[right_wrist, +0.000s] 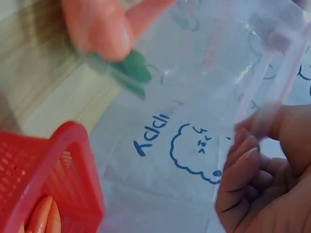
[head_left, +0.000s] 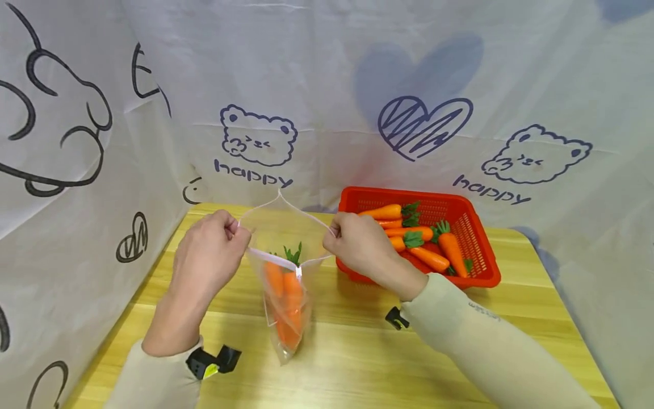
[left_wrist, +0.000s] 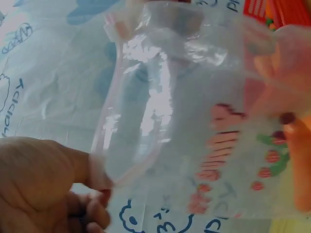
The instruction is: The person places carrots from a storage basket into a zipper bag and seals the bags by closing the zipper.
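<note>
A clear zip bag (head_left: 267, 238) hangs with its mouth spread wide between my two hands. Orange carrots (head_left: 291, 309) with green tops lie inside, tips toward the bag's lower end. My left hand (head_left: 204, 258) pinches the left side of the mouth between thumb and fingers. On the opposite side, the right hand (head_left: 360, 244) pinches the rim the same way. A white slider (head_left: 298, 271) sits on the near zip edge. In the left wrist view, a pinkish zip strip (left_wrist: 104, 121) and printed pictures show on the clear film.
A red plastic basket (head_left: 482, 250) with several carrots (head_left: 429, 258) stands on the wooden table (head_left: 368, 352), just beyond my right hand. White cloth (head_left: 327, 102) with printed bears and hearts hangs close behind the table and along its left side.
</note>
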`<action>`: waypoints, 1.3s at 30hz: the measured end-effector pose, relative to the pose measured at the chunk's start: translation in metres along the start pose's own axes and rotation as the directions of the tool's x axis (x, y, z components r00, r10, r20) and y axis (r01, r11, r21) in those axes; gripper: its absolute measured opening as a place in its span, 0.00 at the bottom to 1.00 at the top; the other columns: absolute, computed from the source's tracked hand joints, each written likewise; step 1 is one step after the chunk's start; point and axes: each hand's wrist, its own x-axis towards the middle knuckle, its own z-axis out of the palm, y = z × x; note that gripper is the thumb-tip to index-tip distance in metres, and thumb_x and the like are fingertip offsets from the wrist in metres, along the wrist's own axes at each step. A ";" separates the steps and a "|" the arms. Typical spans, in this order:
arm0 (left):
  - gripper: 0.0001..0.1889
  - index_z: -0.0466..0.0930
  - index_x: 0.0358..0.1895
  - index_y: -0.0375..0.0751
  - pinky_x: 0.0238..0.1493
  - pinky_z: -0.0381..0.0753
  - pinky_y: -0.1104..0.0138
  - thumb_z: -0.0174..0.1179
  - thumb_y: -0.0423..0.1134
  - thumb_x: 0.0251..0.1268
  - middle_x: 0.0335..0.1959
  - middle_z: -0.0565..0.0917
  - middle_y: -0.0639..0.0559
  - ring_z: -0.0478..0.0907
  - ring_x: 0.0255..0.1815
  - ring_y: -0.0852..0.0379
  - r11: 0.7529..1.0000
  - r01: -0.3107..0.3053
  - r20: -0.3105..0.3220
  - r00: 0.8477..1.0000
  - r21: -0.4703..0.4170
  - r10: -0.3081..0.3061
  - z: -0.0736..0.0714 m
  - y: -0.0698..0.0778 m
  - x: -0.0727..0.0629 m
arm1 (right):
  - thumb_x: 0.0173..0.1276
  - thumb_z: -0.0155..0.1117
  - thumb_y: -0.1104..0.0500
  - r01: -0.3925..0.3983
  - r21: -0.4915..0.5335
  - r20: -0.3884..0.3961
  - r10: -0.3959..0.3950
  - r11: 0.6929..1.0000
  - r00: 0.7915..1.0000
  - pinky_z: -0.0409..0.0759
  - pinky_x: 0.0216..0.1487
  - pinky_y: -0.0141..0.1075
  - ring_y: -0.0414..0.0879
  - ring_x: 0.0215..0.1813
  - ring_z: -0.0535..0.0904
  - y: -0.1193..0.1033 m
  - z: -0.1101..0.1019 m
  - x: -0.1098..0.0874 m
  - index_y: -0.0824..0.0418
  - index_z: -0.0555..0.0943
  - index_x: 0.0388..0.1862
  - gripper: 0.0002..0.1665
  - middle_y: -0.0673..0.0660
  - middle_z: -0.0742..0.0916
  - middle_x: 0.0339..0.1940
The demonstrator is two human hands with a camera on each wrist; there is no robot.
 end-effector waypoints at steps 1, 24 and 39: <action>0.11 0.77 0.35 0.42 0.27 0.68 0.59 0.53 0.45 0.74 0.30 0.78 0.47 0.74 0.30 0.48 0.999 0.000 0.025 1.000 0.034 0.000 0.001 0.000 0.000 | 0.66 0.61 0.57 -0.007 -0.021 0.012 0.008 1.000 1.000 0.72 0.30 0.40 0.49 0.24 0.76 0.000 0.000 0.001 0.54 0.77 0.24 0.10 0.49 0.79 0.18; 0.13 0.70 0.21 0.43 0.26 0.69 0.56 0.50 0.36 0.66 0.21 0.72 0.47 0.69 0.24 0.46 0.974 -0.077 0.077 0.995 0.215 0.062 0.046 -0.013 -0.007 | 0.72 0.67 0.48 -0.062 -0.068 0.012 0.062 0.996 0.998 0.72 0.28 0.38 0.47 0.26 0.77 0.017 0.000 -0.006 0.52 0.78 0.26 0.16 0.48 0.80 0.21; 0.10 0.78 0.30 0.41 0.30 0.72 0.54 0.55 0.38 0.71 0.25 0.78 0.48 0.73 0.28 0.47 0.987 -0.067 0.066 0.996 0.148 0.058 0.053 -0.025 -0.009 | 0.76 0.62 0.55 -0.094 -0.090 -0.001 0.094 0.991 0.996 0.70 0.28 0.38 0.47 0.24 0.73 0.111 -0.023 0.016 0.60 0.85 0.42 0.10 0.53 0.83 0.25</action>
